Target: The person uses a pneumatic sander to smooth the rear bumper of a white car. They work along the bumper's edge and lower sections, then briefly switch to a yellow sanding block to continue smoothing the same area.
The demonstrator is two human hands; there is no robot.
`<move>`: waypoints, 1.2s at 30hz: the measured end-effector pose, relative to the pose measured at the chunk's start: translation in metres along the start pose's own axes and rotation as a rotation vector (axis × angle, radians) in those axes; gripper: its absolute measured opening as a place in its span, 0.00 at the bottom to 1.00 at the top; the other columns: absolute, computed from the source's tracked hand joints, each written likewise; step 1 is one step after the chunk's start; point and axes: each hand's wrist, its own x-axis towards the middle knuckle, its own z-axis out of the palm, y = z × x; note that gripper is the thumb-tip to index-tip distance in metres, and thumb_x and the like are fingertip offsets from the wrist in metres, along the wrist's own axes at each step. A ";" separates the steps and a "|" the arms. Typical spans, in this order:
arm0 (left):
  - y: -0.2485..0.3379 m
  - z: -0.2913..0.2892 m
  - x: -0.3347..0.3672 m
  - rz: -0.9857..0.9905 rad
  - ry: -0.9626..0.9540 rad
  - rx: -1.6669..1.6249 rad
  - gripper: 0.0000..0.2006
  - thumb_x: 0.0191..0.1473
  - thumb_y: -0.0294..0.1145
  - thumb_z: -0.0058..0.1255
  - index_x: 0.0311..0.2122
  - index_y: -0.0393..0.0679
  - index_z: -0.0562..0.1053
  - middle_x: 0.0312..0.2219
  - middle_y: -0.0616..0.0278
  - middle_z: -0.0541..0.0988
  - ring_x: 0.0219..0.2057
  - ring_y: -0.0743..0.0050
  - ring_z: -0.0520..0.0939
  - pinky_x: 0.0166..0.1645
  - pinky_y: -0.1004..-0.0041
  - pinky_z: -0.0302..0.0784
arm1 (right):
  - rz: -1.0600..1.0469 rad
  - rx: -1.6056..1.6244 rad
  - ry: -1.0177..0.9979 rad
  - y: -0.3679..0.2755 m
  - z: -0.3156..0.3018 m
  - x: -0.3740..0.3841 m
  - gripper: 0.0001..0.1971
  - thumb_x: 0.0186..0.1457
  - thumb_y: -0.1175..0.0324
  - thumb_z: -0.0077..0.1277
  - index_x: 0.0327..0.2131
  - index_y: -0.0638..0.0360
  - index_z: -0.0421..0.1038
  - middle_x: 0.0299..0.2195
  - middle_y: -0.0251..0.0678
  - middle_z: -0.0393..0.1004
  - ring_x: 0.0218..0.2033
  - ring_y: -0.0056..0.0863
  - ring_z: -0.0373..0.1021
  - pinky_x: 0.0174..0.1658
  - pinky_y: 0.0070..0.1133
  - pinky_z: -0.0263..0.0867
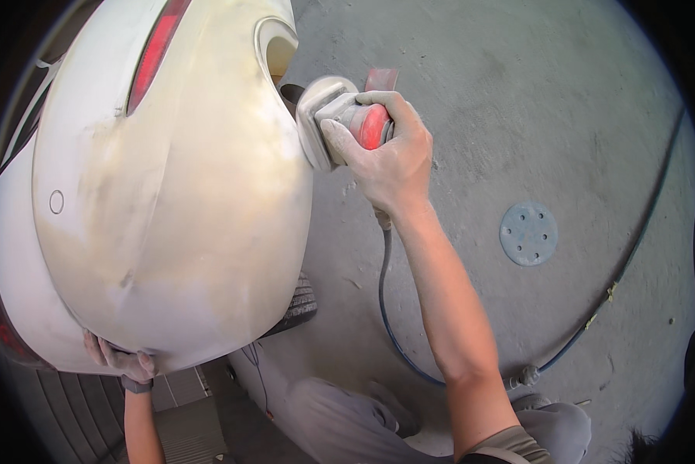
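Note:
My right hand (pixel 390 147) is closed around a dusty palm sander (pixel 347 120) with a red part. Its round pad is turned toward the right side of a white car bumper (pixel 200 209), and seems to touch it near the round exhaust cutout. Sanded yellowish and grey patches cover the bumper. At the lower left, my left hand (pixel 123 362) grips the bumper's edge with bent, dusty fingers; part of it is hidden. A dark air hose (pixel 386 286) runs down from the sander.
A round grey sanding disc (pixel 528 234) with several holes lies on the concrete floor (pixel 471 62). The hose curves across the floor at right through a coupling (pixel 527 376). A tire (pixel 299 303) shows under the bumper, and a red tail light (pixel 154 58) sits at upper left.

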 end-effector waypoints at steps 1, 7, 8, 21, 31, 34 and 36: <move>0.000 0.000 0.000 -0.001 -0.004 -0.001 0.42 0.64 0.58 0.42 0.75 0.42 0.51 0.70 0.45 0.55 0.72 0.36 0.58 0.71 0.35 0.55 | -0.014 -0.021 -0.009 0.000 0.001 0.000 0.25 0.50 0.57 0.74 0.46 0.60 0.77 0.39 0.38 0.82 0.41 0.28 0.80 0.47 0.29 0.76; 0.002 0.002 0.004 0.007 0.012 0.000 0.42 0.64 0.58 0.42 0.74 0.41 0.52 0.70 0.44 0.56 0.71 0.36 0.59 0.71 0.36 0.56 | -0.057 0.128 -0.089 0.003 0.001 -0.020 0.24 0.49 0.61 0.74 0.46 0.59 0.77 0.37 0.37 0.80 0.38 0.27 0.78 0.45 0.28 0.75; 0.002 0.002 0.004 0.003 0.024 -0.003 0.42 0.64 0.58 0.42 0.74 0.41 0.52 0.70 0.44 0.56 0.71 0.37 0.59 0.71 0.36 0.56 | -0.079 0.140 -0.061 -0.003 0.000 -0.028 0.24 0.48 0.62 0.74 0.46 0.59 0.77 0.36 0.37 0.80 0.38 0.28 0.78 0.45 0.28 0.75; 0.005 0.003 0.011 0.010 0.038 -0.028 0.40 0.65 0.57 0.43 0.74 0.44 0.53 0.70 0.48 0.56 0.71 0.36 0.60 0.71 0.36 0.58 | -0.112 0.273 -0.071 0.014 0.008 -0.099 0.29 0.42 0.65 0.77 0.48 0.56 0.76 0.38 0.43 0.75 0.35 0.36 0.78 0.35 0.28 0.76; 0.008 0.005 0.017 -0.003 0.043 -0.105 0.40 0.65 0.56 0.43 0.74 0.42 0.52 0.70 0.47 0.54 0.71 0.36 0.58 0.71 0.36 0.58 | -0.216 0.258 -0.199 -0.051 -0.002 -0.148 0.29 0.42 0.64 0.77 0.49 0.58 0.77 0.37 0.42 0.76 0.36 0.36 0.78 0.38 0.27 0.75; 0.008 0.004 0.017 -0.007 0.040 -0.079 0.40 0.65 0.56 0.43 0.74 0.42 0.52 0.70 0.48 0.54 0.71 0.36 0.58 0.71 0.36 0.57 | -0.149 0.244 -0.173 -0.026 -0.004 -0.117 0.29 0.43 0.63 0.77 0.48 0.59 0.76 0.37 0.42 0.76 0.36 0.33 0.78 0.40 0.25 0.75; 0.007 0.003 0.016 -0.004 0.031 -0.062 0.40 0.65 0.55 0.43 0.74 0.42 0.52 0.70 0.48 0.54 0.71 0.36 0.59 0.71 0.35 0.57 | -0.048 0.198 -0.140 0.002 -0.004 -0.095 0.28 0.45 0.62 0.77 0.48 0.60 0.75 0.38 0.42 0.77 0.37 0.29 0.78 0.42 0.24 0.75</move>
